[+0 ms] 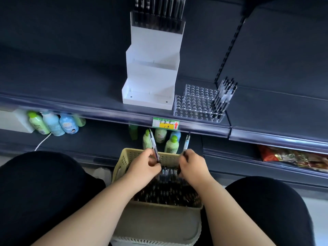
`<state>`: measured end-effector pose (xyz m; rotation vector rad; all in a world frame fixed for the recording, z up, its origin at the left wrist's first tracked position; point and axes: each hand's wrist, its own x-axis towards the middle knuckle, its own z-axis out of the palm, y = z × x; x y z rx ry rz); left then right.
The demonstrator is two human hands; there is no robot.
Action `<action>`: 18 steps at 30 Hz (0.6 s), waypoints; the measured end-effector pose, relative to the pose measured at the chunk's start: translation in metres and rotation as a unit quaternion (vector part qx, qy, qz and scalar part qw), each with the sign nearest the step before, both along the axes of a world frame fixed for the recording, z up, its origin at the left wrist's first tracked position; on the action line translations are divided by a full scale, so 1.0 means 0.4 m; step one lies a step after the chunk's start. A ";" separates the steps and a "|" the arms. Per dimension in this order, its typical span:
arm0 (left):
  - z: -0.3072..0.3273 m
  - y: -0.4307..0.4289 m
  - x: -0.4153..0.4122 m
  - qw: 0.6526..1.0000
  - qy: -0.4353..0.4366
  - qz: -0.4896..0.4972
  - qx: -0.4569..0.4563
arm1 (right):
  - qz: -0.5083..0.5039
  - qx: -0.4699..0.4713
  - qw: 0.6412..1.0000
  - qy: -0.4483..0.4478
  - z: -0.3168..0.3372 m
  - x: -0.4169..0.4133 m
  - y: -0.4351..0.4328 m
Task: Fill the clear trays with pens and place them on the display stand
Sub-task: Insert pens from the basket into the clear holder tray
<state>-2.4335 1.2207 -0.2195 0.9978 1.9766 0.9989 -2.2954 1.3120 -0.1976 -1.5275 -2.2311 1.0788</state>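
A beige basket (156,217) full of dark pens (166,190) sits between my knees. Over its far end, my left hand (143,166) grips a pen (153,144) that points up and away. My right hand (191,166) pinches another pen (187,142) upright. On the shelf above, a clear tray (195,103) with many holes holds several pens (223,96) at its right end only. The white stepped display stand (150,75) is to the tray's left; a filled tray of pens (158,20) sits on its top step.
The shelf edge carries a green and yellow price label (166,123). Green and blue bottles (53,123) and more bottles (163,139) stand on the lower shelf behind the basket. A snack packet (291,157) lies at the right. My dark-clad knees flank the basket.
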 end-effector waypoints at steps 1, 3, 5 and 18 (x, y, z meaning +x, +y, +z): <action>0.016 0.013 0.001 1.000 -0.003 0.001 0.019 | -0.003 0.031 0.999 0.018 0.016 -0.001 0.013; 0.051 0.046 -0.002 0.998 -0.008 0.013 0.057 | -0.016 0.075 0.994 0.071 0.055 -0.007 0.043; 0.090 0.093 -0.009 0.995 -0.009 0.023 0.094 | -0.038 0.086 0.985 0.143 0.102 -0.011 0.082; 0.279 0.387 -0.089 0.959 0.014 -0.058 0.277 | -0.072 0.227 0.928 0.285 0.393 -0.029 0.394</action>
